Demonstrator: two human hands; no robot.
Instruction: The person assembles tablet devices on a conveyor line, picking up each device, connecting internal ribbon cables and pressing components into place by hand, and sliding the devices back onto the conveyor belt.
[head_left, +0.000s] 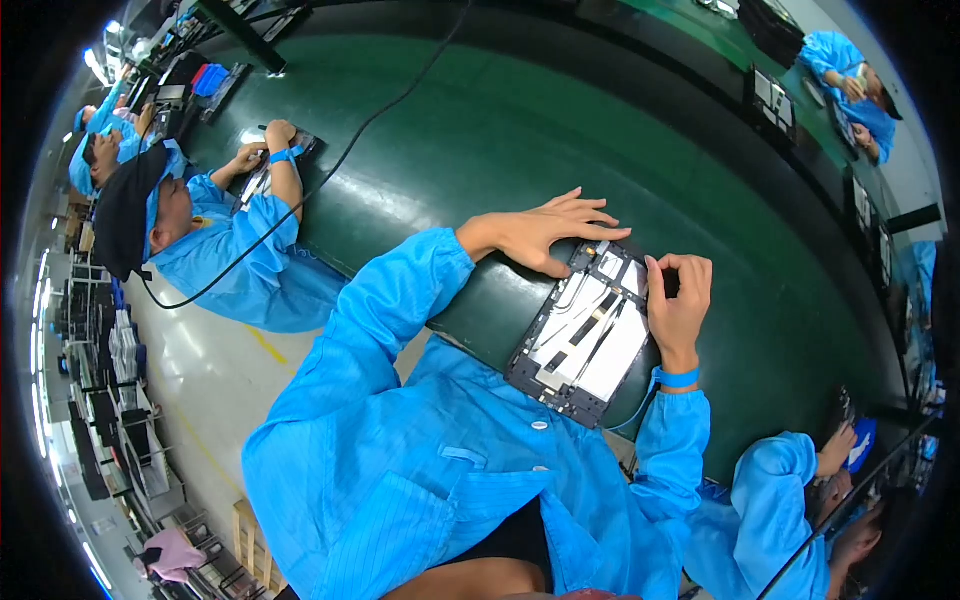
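Note:
In front of me an opened tablet [590, 340] lies tilted on the green bench, its inside facing up. White battery panels, dark ribbon strips and a black frame show in it. Across the tablet's far-left corner my left hand [545, 232] is spread, fingers apart, the thumb near the corner. At the right edge my right hand [682, 300] is closed, with thumb and fingers bent together beside the upper part of the tablet. What those fingers hold, if anything, is hidden. Round my right wrist sits a blue wrist strap [676, 379], its cord running down beside the tablet.
A black cable [375, 122] hangs across the view above the green bench [460, 120]. To the left a co-worker [225, 225] handles another device; a co-worker's sleeve [775, 480] is close by at lower right. More opened tablets [773, 103] stand along the far dark rail.

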